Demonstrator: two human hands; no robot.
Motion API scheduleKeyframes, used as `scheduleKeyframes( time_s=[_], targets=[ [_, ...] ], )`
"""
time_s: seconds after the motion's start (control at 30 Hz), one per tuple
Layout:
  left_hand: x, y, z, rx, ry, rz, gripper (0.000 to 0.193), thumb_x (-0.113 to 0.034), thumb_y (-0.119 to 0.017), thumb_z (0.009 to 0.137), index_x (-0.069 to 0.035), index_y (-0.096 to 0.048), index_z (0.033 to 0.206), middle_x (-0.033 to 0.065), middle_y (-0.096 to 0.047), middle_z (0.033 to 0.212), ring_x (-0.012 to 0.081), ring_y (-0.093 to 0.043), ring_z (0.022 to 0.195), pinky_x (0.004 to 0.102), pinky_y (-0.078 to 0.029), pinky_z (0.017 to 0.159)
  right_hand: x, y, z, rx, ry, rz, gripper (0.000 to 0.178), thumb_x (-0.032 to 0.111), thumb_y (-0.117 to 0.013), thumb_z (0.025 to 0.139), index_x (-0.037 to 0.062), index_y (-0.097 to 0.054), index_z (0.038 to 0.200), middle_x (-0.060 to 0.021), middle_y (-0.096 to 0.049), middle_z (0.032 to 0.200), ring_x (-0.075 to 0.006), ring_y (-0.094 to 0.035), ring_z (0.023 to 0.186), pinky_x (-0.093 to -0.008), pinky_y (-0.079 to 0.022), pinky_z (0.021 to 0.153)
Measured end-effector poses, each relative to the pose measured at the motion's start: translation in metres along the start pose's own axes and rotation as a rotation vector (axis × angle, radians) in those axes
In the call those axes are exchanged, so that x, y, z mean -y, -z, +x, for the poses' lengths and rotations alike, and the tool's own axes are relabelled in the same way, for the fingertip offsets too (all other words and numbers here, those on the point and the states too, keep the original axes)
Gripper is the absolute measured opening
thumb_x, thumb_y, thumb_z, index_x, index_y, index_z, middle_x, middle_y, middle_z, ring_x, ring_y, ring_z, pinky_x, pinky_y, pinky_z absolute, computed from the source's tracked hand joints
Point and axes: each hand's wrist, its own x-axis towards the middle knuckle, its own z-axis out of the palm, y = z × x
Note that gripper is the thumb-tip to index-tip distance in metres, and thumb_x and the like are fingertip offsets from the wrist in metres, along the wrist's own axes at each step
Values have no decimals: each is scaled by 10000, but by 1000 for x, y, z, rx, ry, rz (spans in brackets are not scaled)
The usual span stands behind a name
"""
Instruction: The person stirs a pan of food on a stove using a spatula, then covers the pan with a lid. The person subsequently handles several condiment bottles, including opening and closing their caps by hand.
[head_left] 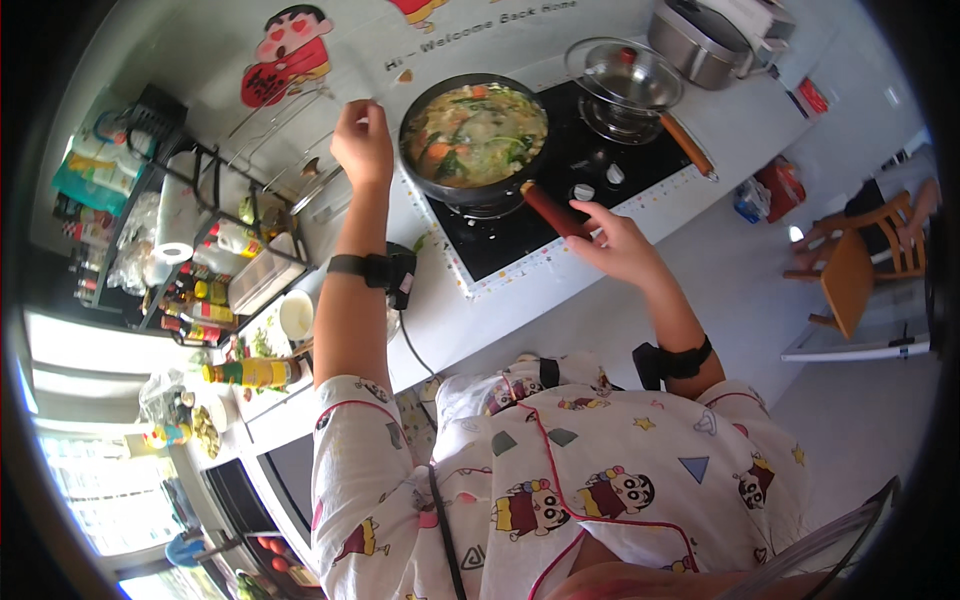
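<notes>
A dark, deep frying pan (405, 150) stands on the left burner of the black hob, full of a brothy dish with green leaves and orange pieces. My right hand (620, 245) has its thumb and fingers closed around the end of the pan's dark red-brown handle (550, 208). Left of the pan, my left hand (362, 140) is raised near the wall with its fingers curled in. Whether anything is in that curl is hidden. Thin metal utensils (312, 172) hang beside my left wrist.
A glass lid (610, 75) and a wooden handle (688, 145) are at the right burner, with a silver cooker (700, 45) behind. Bottles and a paper roll (175, 220) fill the left rack. At far right, a person is by a wooden chair (850, 280).
</notes>
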Motion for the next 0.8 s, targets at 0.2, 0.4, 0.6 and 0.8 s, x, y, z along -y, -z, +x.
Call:
scheduleKeyframes(
  time_s=[0.2, 0.4, 0.6, 0.8],
  targets=[
    [23, 108, -13, -65, 872, -855, 67, -198, -625, 886, -132, -625, 870, -65, -528, 700, 56, -394, 560, 236, -267, 464, -13, 8, 13, -4, 46, 93, 558, 190, -705, 916, 78, -488, 1418, -66, -646, 949, -139, -666, 772, -271, -533, 628],
    [2, 318, -37, -443, 764, -696, 87, -190, -644, 908, -110, -615, 927, -50, -554, 778, 26, -416, 547, 187, -288, 438, -18, -3, 20, 90, -38, 53, 524, 209, -636, 963, 98, -472, 1448, -51, -652, 978, -127, -648, 800, -278, -517, 667],
    [56, 514, -56, -794, 523, -90, 106, -233, -629, 922, -130, -643, 943, -68, -581, 827, 15, -467, 694, 187, -337, 538, 5, -18, 27, -213, 75, -290, 466, 243, -625, 969, 134, -522, 1409, -89, -601, 1269, -219, -600, 1057, -361, -491, 878],
    [246, 584, -95, -570, 836, 45, 168, -238, -628, 897, -84, -694, 889, 4, -654, 822, 48, -447, 618, 206, -338, 502, 142, -150, 33, -142, 373, 52, 201, 81, -577, 982, 5, -623, 1163, -101, -674, 1124, -155, -646, 1017, -272, -504, 887]
  ],
)
